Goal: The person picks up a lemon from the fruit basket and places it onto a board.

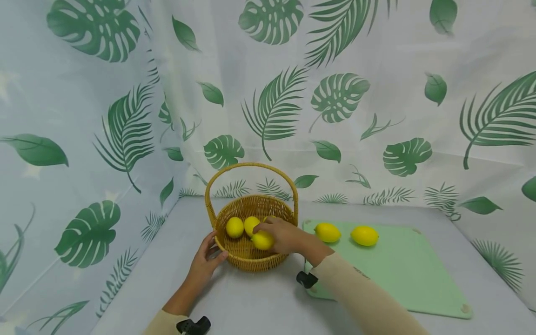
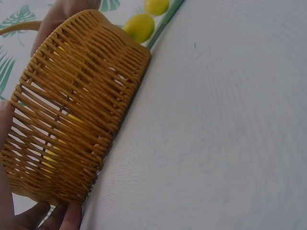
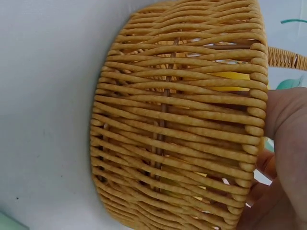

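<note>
A round wicker basket [image 1: 256, 264] with a tall arched handle [image 1: 251, 164] stands on the table. Inside lie lemons, among them a lemon [image 1: 234, 227] at the left and another lemon [image 1: 250, 225] beside it; one more, further back, is partly covered by my right hand. My right hand [image 1: 282, 235] reaches over the rim from the right and holds a lemon [image 1: 263, 240] low inside the basket. With thumb and fingers spread apart, my left hand [image 1: 205, 260] holds the basket's left side; the left wrist view shows these fingertips [image 2: 72, 215] against the woven wall.
Right of the basket a pale green cutting board [image 1: 402, 270] lies flat. Two lemons rest along its far part, one lemon [image 1: 328, 232] nearer the basket and the other lemon [image 1: 364, 236] further right. A leaf-patterned curtain [image 1: 284, 116] stands behind the table.
</note>
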A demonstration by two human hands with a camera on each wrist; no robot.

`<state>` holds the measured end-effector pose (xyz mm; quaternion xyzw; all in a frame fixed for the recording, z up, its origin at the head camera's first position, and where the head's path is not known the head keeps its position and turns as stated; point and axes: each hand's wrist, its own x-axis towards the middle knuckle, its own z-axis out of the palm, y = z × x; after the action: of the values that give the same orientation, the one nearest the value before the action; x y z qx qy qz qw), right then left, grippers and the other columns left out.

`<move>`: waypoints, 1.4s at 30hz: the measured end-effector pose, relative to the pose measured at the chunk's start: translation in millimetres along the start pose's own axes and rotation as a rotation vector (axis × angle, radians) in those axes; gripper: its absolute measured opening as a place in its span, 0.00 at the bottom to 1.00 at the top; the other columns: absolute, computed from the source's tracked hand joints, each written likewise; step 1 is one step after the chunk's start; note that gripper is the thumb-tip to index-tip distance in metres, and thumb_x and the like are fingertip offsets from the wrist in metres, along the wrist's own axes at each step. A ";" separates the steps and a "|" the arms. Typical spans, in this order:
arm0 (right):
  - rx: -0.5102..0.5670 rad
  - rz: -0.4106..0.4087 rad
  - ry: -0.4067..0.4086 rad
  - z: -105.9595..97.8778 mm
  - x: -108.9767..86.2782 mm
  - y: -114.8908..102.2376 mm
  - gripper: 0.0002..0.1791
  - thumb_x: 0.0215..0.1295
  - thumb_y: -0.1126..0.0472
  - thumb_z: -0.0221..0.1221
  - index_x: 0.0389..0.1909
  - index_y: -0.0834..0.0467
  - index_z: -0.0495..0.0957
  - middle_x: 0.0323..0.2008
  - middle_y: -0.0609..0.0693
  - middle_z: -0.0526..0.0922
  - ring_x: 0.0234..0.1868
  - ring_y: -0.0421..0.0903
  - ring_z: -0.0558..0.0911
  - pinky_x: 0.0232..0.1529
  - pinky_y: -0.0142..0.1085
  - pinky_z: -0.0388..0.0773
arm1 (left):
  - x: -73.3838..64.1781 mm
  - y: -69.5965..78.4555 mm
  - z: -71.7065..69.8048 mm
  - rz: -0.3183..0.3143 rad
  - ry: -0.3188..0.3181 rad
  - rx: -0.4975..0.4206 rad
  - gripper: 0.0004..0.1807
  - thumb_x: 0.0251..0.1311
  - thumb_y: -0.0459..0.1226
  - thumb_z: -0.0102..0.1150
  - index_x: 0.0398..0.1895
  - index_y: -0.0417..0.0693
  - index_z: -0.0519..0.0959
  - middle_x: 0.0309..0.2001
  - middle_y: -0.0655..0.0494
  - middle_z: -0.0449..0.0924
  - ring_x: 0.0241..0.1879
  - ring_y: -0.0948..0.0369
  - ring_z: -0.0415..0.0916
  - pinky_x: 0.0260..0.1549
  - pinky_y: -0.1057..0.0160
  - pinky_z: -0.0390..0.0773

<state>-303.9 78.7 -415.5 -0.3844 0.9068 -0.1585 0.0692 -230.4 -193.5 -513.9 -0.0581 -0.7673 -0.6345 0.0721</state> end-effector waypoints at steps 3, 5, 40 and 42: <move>-0.011 -0.018 0.007 -0.7 -1.7 2.4 0.33 0.54 0.61 0.71 0.60 0.39 0.72 0.52 0.44 0.70 0.55 0.46 0.70 0.55 0.44 0.72 | -1.2 0.2 -1.0 -0.006 0.004 0.011 0.40 0.62 0.40 0.65 0.74 0.59 0.56 0.69 0.43 0.61 0.64 0.46 0.65 0.52 0.51 0.75; -0.016 -0.023 0.012 -2.7 -2.7 4.2 0.33 0.54 0.61 0.71 0.60 0.39 0.72 0.53 0.44 0.70 0.55 0.46 0.70 0.55 0.44 0.72 | -1.5 0.6 -1.8 -0.009 0.007 0.011 0.40 0.62 0.40 0.65 0.74 0.61 0.56 0.70 0.44 0.61 0.64 0.46 0.65 0.52 0.51 0.75; 0.052 -0.028 0.132 -28.5 -43.8 14.2 0.34 0.48 0.61 0.73 0.60 0.45 0.77 0.55 0.45 0.71 0.55 0.49 0.69 0.54 0.47 0.71 | -2.4 5.4 0.1 -0.039 0.013 0.061 0.39 0.63 0.40 0.64 0.74 0.63 0.56 0.69 0.41 0.61 0.63 0.46 0.65 0.54 0.48 0.73; 0.060 -0.037 0.147 -29.1 -47.9 15.1 0.34 0.49 0.59 0.74 0.60 0.46 0.77 0.55 0.46 0.71 0.56 0.50 0.69 0.55 0.48 0.71 | -1.6 5.2 0.4 -0.040 0.017 0.063 0.39 0.63 0.41 0.65 0.74 0.64 0.57 0.69 0.42 0.61 0.63 0.47 0.66 0.54 0.49 0.73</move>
<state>-288.0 129.9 -393.1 -0.3860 0.8971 -0.2147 0.0108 -228.0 -192.2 -509.2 -0.0350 -0.7873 -0.6118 0.0680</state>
